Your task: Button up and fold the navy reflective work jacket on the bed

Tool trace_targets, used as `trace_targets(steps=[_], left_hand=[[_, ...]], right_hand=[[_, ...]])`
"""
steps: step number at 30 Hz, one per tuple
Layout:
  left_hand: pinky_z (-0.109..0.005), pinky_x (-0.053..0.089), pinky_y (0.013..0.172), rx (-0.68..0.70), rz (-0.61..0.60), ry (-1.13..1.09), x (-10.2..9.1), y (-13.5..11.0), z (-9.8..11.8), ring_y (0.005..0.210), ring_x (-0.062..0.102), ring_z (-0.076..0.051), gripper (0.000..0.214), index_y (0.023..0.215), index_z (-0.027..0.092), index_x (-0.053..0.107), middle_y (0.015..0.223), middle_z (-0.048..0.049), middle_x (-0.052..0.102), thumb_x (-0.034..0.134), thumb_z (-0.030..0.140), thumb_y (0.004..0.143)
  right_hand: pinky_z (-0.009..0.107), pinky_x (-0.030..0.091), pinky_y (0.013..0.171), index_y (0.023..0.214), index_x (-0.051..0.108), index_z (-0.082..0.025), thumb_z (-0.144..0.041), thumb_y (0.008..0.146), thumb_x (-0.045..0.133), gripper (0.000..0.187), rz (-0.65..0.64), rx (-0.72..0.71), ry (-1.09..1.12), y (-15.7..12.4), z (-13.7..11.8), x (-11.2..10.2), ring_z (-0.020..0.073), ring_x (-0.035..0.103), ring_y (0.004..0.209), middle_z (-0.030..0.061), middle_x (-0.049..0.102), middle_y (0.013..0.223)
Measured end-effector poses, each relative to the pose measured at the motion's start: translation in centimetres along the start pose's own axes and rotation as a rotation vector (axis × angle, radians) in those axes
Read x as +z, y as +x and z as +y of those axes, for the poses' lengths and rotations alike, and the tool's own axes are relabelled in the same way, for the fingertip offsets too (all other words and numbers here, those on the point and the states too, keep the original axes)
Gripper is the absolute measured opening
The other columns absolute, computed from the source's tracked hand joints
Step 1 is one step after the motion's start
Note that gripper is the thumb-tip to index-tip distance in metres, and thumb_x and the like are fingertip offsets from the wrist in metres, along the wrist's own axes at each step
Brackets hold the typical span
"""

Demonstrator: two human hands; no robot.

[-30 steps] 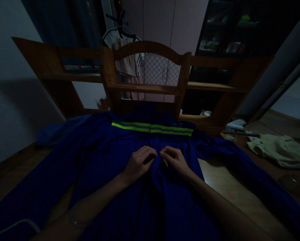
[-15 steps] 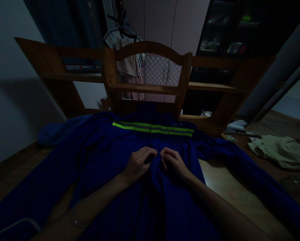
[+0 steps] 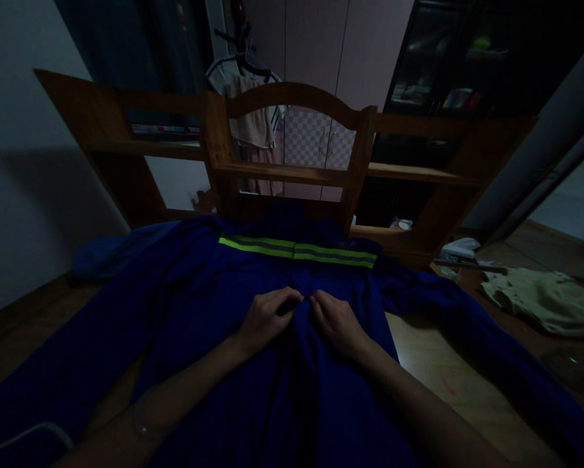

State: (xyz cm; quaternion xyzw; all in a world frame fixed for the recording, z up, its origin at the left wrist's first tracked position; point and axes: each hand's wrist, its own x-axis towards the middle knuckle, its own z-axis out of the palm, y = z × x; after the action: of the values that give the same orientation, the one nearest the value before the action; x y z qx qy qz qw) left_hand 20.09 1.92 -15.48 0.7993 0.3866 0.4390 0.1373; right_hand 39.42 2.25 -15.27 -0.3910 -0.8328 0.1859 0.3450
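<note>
A dark blue work jacket (image 3: 214, 312) lies spread front up, its sleeves stretched out to both sides. Across its chest runs a yellow-green and grey reflective strip (image 3: 257, 245), split at the middle. Just below that split, my left hand (image 3: 267, 318) pinches the cloth of the front edge between thumb and fingers. My right hand (image 3: 338, 322) is closed on the opposite front edge, its fingertips almost meeting those of the left. Whatever small fastening may lie between the fingertips is too dark to make out.
Behind the jacket stands a wooden shelf unit (image 3: 285, 171) with an arched top. Bare wooden tabletop (image 3: 443, 357) shows under the right sleeve. Pale green folded cloth (image 3: 545, 299) lies at the right. Clothes on hangers (image 3: 250, 114) hang beyond the shelf.
My right hand's fingers have curled in more, and its lower fingers are now tucked under. My left hand keeps its pinch, shifted very slightly.
</note>
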Motion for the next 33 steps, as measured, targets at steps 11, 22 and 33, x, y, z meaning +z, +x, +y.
trace_targets(steps=[11,22,33], left_hand=[[-0.024,0.049,0.081,-0.022,-0.009,-0.025,0.1,0.0,0.3,0.086,0.064,-0.013,0.009,0.094,0.023,0.062,0.091,0.0017,0.068,0.060,0.024,0.084],[-0.027,0.049,0.082,0.012,0.003,0.000,0.4,-0.1,-0.3,0.087,0.064,-0.014,0.013,0.096,0.022,0.060,0.092,0.0001,0.067,0.056,0.017,0.085],[-0.033,0.049,0.088,0.137,-0.001,-0.039,-0.3,0.5,0.8,0.095,0.061,-0.016,0.029,0.103,0.022,0.064,0.097,-0.0037,0.066,0.044,0.008,0.088]], right_hand=[[0.024,0.032,0.061,0.078,0.048,-0.020,-0.027,0.094,0.041,0.019,-0.006,-0.011,0.082,-0.2,-0.6,-0.6,0.0126,0.050,0.064,-0.0008,0.051,0.070],[0.024,0.030,0.058,0.074,0.044,-0.020,-0.030,0.096,0.037,0.025,0.002,0.059,0.192,0.1,-0.1,0.2,0.0109,0.045,0.060,-0.0025,0.047,0.067],[0.026,0.036,0.051,0.080,0.053,-0.019,-0.060,0.093,0.022,0.053,0.394,0.315,0.453,1.0,-0.2,-1.6,0.0143,0.046,0.051,0.0003,0.050,0.059]])
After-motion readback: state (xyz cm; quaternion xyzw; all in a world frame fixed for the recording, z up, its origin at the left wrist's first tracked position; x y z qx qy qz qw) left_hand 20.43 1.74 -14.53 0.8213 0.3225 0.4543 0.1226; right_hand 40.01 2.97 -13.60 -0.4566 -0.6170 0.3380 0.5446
